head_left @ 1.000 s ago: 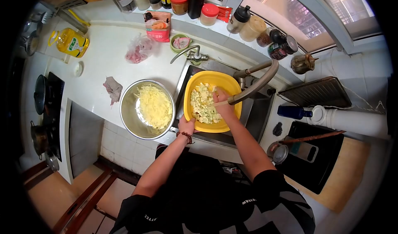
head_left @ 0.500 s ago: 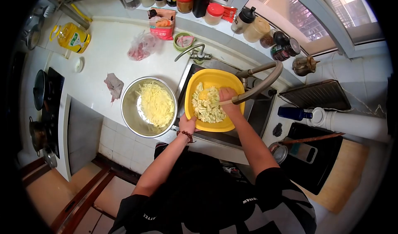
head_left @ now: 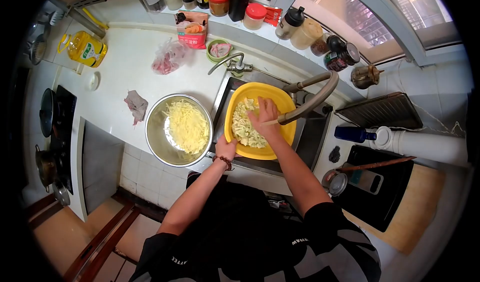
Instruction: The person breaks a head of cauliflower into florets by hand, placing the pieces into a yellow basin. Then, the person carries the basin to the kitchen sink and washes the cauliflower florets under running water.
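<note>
A yellow plastic basin (head_left: 286, 96) rests over the sink, with pale cauliflower pieces (head_left: 246, 127) inside. My left hand (head_left: 226, 147) grips the basin's near-left rim, thumb on top and the other fingers hidden beneath. Over the cauliflower, my right hand (head_left: 265, 116) is inside the basin with its fingers spread, holding nothing. Water runs from the grey faucet (head_left: 320, 96) onto my right wrist. Left of the basin stands a steel bowl (head_left: 159, 127) of shredded yellowish potato-like strips (head_left: 187, 127).
A grey cloth (head_left: 136, 106), a bag of meat (head_left: 169, 56) and an oil bottle (head_left: 86, 48) are on the counter. Jars (head_left: 255, 16) line the windowsill. Right of the sink (head_left: 312, 137) lies a black tray (head_left: 385, 197). The stove (head_left: 65, 132) is far left.
My right hand has lifted off the cauliflower slightly and opened its fingers, shifting a little left. The cauliflower lies more to the basin's left side. My left hand keeps its hold.
</note>
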A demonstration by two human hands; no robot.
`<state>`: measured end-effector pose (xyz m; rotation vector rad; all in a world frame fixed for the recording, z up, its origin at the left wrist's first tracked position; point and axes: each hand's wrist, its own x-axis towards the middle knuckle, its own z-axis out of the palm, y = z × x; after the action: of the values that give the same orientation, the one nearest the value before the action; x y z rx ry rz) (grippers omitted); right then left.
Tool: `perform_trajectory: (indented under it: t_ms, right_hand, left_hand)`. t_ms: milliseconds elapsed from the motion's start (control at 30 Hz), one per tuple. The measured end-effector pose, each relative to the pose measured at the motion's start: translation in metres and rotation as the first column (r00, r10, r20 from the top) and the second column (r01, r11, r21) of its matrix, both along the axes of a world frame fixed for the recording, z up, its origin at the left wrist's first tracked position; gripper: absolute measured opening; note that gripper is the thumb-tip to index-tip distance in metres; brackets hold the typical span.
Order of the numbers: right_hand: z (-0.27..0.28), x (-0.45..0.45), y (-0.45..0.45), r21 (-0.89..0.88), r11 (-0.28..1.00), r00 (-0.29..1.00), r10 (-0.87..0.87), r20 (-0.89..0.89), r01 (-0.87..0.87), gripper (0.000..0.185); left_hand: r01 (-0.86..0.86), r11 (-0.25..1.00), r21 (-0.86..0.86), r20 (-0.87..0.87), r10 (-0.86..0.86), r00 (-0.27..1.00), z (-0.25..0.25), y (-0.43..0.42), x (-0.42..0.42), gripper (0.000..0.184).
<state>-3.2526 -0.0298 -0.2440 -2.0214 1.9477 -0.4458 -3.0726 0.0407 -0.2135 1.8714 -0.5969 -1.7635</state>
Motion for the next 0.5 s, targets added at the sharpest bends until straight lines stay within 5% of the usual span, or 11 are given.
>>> perform_trajectory:
  t_ms: [67, 233, 367, 500]
  right_hand:
    - [0.014, 0.014, 0.001, -0.027, 1.000, 1.000, -0.007, 0.016, 0.008, 0.062]
    - [0.022, 0.013, 0.015, 0.124, 0.920, 0.925, 0.355, 0.131, -0.371, 0.057]
    - [-0.026, -0.016, 0.016, -0.029, 0.985, 0.983, 0.172, 0.067, -0.170, 0.039]
    - [-0.018, -0.037, 0.014, -0.176, 0.984, 0.999, 0.031, -0.025, -0.035, 0.043]
  left_hand:
    - [0.017, 0.999, -0.036, 0.016, -0.016, 1.000, 0.004, -0.001, -0.004, 0.035]
    - [0.011, 0.997, -0.079, 0.021, -0.009, 1.000, 0.013, -0.010, -0.005, 0.034]
    - [-0.007, 0.996, -0.088, 0.031, 0.010, 0.999, -0.005, -0.004, -0.004, 0.034]
    - [-0.048, 0.997, -0.064, 0.029, 0.050, 0.998, -0.003, -0.002, -0.004, 0.033]
